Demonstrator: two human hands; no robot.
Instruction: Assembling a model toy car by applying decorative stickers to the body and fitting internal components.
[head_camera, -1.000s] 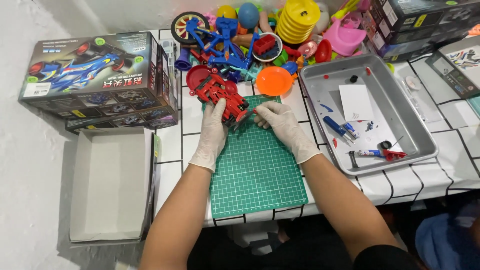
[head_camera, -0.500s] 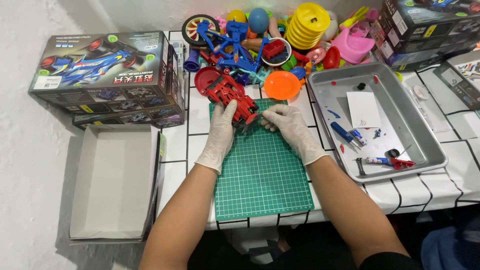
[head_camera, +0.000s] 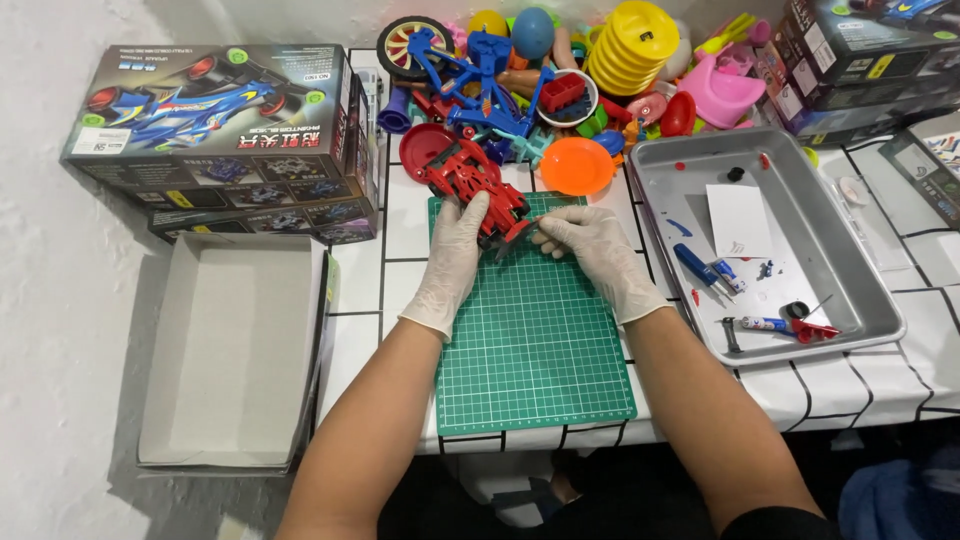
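Our gloved left hand (head_camera: 452, 262) lies flat with fingers together against the left side of the red toy car (head_camera: 472, 185), which sits at the top edge of the green cutting mat (head_camera: 530, 340). Our gloved right hand (head_camera: 590, 252) pinches the car's near end from the right. Beyond the car lie an orange disc (head_camera: 576, 165) and a metal tray (head_camera: 850, 290).

1. Thin whitish disposable gloves on both hands – left hand (head_camera: 452, 262), right hand (head_camera: 598, 257).
2. Glove cuffs end just past wrists, slightly wrinkled, loose at edges.
3. Forearms bare below cuffs, no watch/jewellery seen.
4. Dark sleeve edge at right upper arm, bottom of frame; dark clothing below.
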